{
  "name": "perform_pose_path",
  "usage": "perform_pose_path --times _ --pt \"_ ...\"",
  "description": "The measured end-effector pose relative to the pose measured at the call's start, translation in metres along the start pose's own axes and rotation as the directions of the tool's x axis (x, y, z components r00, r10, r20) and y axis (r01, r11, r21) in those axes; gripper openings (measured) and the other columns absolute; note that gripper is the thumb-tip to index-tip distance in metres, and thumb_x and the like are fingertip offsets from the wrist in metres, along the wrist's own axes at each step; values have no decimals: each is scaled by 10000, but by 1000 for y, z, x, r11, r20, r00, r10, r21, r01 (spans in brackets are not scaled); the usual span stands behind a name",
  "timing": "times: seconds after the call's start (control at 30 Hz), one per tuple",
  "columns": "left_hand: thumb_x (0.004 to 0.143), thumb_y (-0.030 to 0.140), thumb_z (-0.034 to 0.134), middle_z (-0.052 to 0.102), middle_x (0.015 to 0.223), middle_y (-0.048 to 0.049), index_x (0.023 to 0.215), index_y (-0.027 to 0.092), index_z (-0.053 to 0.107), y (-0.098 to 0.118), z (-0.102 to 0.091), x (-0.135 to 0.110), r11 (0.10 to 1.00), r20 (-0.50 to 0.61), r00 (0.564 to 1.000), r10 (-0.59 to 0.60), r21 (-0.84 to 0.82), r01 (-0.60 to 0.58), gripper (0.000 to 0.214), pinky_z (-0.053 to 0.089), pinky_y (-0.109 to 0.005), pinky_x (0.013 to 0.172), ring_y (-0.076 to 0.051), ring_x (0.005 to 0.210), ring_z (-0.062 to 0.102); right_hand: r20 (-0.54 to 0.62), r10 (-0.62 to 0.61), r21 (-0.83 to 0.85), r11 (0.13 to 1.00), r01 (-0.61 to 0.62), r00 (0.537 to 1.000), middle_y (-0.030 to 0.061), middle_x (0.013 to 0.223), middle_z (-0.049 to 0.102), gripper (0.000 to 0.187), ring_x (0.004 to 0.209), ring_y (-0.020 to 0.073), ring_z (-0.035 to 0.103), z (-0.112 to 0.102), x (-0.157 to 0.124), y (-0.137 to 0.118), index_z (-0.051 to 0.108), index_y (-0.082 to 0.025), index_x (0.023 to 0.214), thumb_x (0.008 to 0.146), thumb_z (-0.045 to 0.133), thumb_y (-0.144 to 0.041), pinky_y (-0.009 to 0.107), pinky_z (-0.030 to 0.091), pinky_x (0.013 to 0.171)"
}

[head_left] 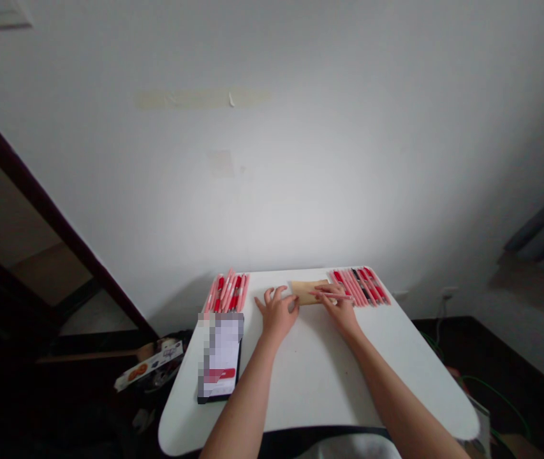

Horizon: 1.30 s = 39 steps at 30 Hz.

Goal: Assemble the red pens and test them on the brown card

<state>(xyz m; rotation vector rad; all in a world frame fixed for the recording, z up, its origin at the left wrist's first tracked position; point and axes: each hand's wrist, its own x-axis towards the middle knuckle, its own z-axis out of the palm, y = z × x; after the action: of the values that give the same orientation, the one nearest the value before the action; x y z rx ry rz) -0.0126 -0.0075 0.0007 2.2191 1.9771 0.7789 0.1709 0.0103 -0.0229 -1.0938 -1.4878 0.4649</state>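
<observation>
A tan piece of paper [303, 291] lies near the far edge of the white table. Over it, my right hand [340, 311] grips a pink pen [336, 295], its tip pointing left above the paper. My left hand [277, 313] has its fingers spread, with the thumb side at the paper's lower left edge. Right of my right hand is a row of pink, red and black pens [360, 287] laid side by side. Another group of pink and red pens [226, 292] lies at the far left corner, some crossing over others.
A phone [224, 354] with a lit, partly blurred screen lies on the left of the white table [317, 395]. Behind the table's far edge rises a pale wall [291, 191]. Various items [152, 366] sit low on the left; a green cable [496, 389] runs at the right.
</observation>
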Motion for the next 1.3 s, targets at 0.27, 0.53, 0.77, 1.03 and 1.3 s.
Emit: perform_pose_path --times 0.27,0.53,0.77,1.03,1.3 --pt "797 362 617 547 1329 28 926 377 717 -2 2 1 1000 9 1000 -1 -17 1 165 110 -715 1077 -306 1286 339 46 -87 -58 994 89 995 75 914 704 234 970 254 552 3 -1 2 736 -246 874 801 637 -446 447 454 889" --pt "723 403 687 573 1278 20 931 382 706 1 3 0 999 -13 1000 -11 -30 10 211 128 -747 1048 -309 1263 364 112 -45 -82 995 54 993 73 896 681 191 910 222 602 4 -4 -2 674 -208 762 817 606 -378 395 470 863" --pt "728 431 678 535 1337 29 973 423 699 0 0 0 998 9 999 -47 -37 47 247 63 -779 1030 -323 1291 326 170 -102 -72 991 115 980 67 865 684 145 872 206 608 5 -3 -2 657 -213 737 826 600 -312 373 473 830" --pt "730 393 676 496 1381 47 981 451 694 0 -1 1 996 55 996 -77 -30 79 258 25 -773 1037 -321 1320 286 210 -127 -94 984 150 969 65 860 706 154 892 220 596 5 -3 -2 709 -229 780 835 609 -333 396 456 845" --pt "712 440 680 501 1383 34 998 457 693 1 -2 3 993 63 992 -108 -31 111 287 24 -772 1036 -335 1315 287 262 -115 -138 978 155 958 63 890 718 205 931 243 577 6 -3 -3 735 -243 821 851 584 -378 415 455 854"
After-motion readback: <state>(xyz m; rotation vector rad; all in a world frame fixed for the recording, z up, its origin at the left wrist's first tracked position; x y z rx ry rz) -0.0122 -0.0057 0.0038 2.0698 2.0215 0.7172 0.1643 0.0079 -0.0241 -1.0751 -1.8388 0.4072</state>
